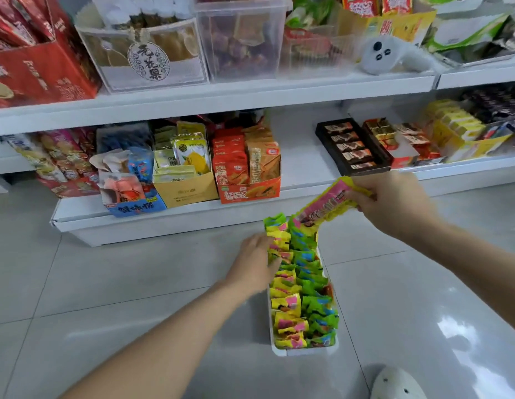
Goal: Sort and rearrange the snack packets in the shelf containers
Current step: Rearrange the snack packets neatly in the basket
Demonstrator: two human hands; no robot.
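A long white plastic tray (303, 352) of yellow and green snack packets lies on the floor, long axis running away from the person. The left hand (254, 266) presses its left edge, fingers fairly straight. Above the tray's far end, the right hand (394, 204) pinches a yellow-and-pink foil packet (325, 204).

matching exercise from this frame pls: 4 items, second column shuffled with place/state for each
Items:
1. long white plastic tray
2. yellow-and-pink snack packet
3. left hand
4. black chocolate display box

Places/states:
A. lifted above the tray in the right hand's grip
B. resting against the tray's yellow packet row
C. on the lower shelf, right of the gap
D. on the floor tiles, filled with packets

Pairs: 1-D, 2-A, 3-B, 4-C
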